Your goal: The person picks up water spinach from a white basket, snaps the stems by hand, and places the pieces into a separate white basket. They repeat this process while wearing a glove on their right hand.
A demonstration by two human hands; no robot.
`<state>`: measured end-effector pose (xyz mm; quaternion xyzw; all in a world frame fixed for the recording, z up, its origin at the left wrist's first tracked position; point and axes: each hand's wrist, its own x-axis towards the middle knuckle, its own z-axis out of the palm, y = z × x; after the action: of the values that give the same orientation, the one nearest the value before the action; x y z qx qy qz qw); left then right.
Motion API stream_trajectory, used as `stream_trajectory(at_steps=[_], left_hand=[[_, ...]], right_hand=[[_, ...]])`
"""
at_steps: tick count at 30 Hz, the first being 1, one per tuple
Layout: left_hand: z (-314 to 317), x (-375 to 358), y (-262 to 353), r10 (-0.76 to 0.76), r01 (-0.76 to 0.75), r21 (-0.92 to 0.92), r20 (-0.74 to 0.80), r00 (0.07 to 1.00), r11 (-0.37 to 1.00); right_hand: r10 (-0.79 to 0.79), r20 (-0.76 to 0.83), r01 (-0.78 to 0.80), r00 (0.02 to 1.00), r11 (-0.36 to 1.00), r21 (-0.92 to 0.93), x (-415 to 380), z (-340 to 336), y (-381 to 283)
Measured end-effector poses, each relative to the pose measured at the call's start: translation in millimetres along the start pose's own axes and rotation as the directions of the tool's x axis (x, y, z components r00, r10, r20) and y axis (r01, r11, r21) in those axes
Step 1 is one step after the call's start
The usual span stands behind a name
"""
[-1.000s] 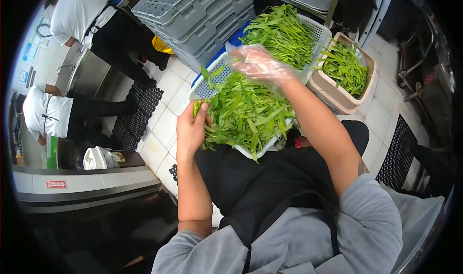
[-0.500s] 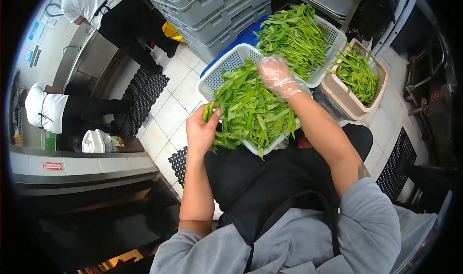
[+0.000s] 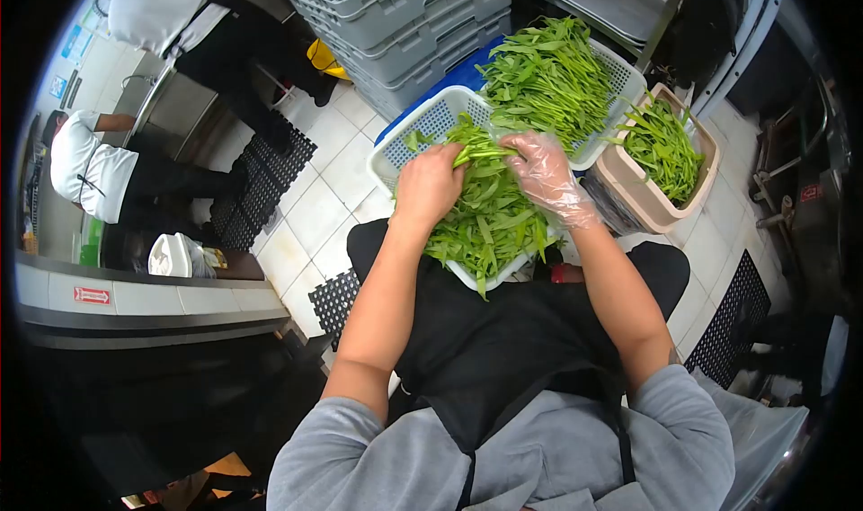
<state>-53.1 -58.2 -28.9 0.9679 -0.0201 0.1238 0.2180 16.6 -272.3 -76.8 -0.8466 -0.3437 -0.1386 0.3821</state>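
Above a pale plastic basket (image 3: 387, 165) heaped with leafy greens (image 3: 485, 228), my bare left hand (image 3: 430, 183) is closed on a small bunch of green stems (image 3: 485, 153). My right hand (image 3: 547, 174), in a clear plastic glove, grips the other end of the same stems with its fingers closed. Behind it, a second pale basket (image 3: 625, 71) holds a pile of long-stemmed greens (image 3: 548, 84). To the right, a beige tub (image 3: 670, 219) contains more cut greens (image 3: 663, 147).
Stacked grey crates (image 3: 404, 35) stand behind the baskets. Two people in white shirts (image 3: 166, 8) work at the left by a metal counter. Black perforated mats (image 3: 261, 187) lie on the tiled floor (image 3: 310, 223). A metal rack (image 3: 620, 3) is at the back right.
My left hand has moved up and right from the basket's left edge to the stems. My right hand has shifted slightly right and down and now grips them too.
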Motion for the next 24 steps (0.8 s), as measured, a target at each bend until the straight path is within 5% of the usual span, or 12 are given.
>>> stream_trajectory(at_steps=[2,5,9,10,12,15,18,21,24], left_hand=[[6,-2,-4,-0.056,0.054,0.046,0.044,0.997,0.997],[8,-8,-5,-0.105,0.1,0.102,0.05,0.993,0.99],[1,-11,-3,-0.114,0.113,0.015,0.072,0.991,0.993],[-1,-13,-5,-0.081,0.081,0.004,0.004,0.997,0.997],[-7,-18,-13,-0.015,0.014,-0.01,-0.141,0.99,1.0],[-44,-25,-11,-0.138,0.142,-0.009,-0.313,0.94,0.99],[-81,-29,15,-0.12,0.099,-0.092,-0.27,0.955,0.991],[-76,-27,27,0.115,-0.131,-0.107,-0.144,0.983,0.986],[-43,-6,27,0.16,-0.161,0.024,0.06,0.985,0.987]], right_hand=[[0.074,0.043,-0.069,0.996,0.992,-0.101,-8,-1,3],[-0.042,-0.157,-0.015,0.987,0.939,-0.345,-13,-6,-14],[-0.127,0.074,0.134,0.989,0.986,-0.098,-5,-4,-16],[-0.058,0.227,0.071,0.972,0.996,-0.048,-2,-3,-10],[-0.007,0.246,0.013,0.969,1.0,-0.026,2,-3,-7],[0.032,0.23,-0.047,0.973,0.997,0.06,0,-3,-4],[0.036,0.255,-0.072,0.966,0.989,0.132,0,-4,-5],[0.062,0.342,-0.121,0.938,0.981,0.155,6,-12,-15],[0.066,0.377,-0.133,0.924,0.979,0.155,8,-15,-19]])
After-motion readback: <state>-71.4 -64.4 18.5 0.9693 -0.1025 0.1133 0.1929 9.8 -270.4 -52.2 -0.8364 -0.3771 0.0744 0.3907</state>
